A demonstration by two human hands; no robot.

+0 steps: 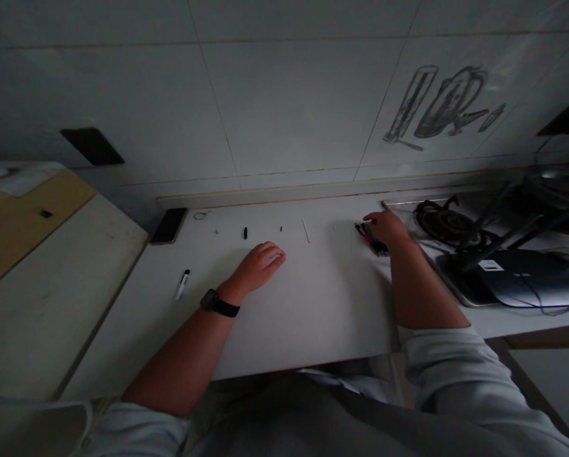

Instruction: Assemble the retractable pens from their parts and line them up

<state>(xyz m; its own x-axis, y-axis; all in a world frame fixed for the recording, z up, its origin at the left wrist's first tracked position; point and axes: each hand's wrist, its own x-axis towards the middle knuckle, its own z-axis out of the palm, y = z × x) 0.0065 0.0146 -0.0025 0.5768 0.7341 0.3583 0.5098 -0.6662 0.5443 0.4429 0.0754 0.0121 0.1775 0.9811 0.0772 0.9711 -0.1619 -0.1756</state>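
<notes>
My left hand (260,266) rests over the middle of the white counter (308,311), fingers loosely bent, nothing visible in it. Just beyond it, small parts lie spaced in a row: a thin looped piece (201,216), a tiny bit (216,231), a black pen cap (245,233), a tiny black piece (281,228) and a thin white stick (306,231). On the right, my right hand (388,227) is at a bunch of dark pens (371,240) with coloured parts, its forefinger stretched out above them. Its other fingers are partly hidden.
A white marker with a black end (182,284) and a phone (169,226) lie on the left. To the right stand a gas burner (449,223) and a dark router-like device with antennas (527,273). A cabinet (51,285) borders the counter's left side.
</notes>
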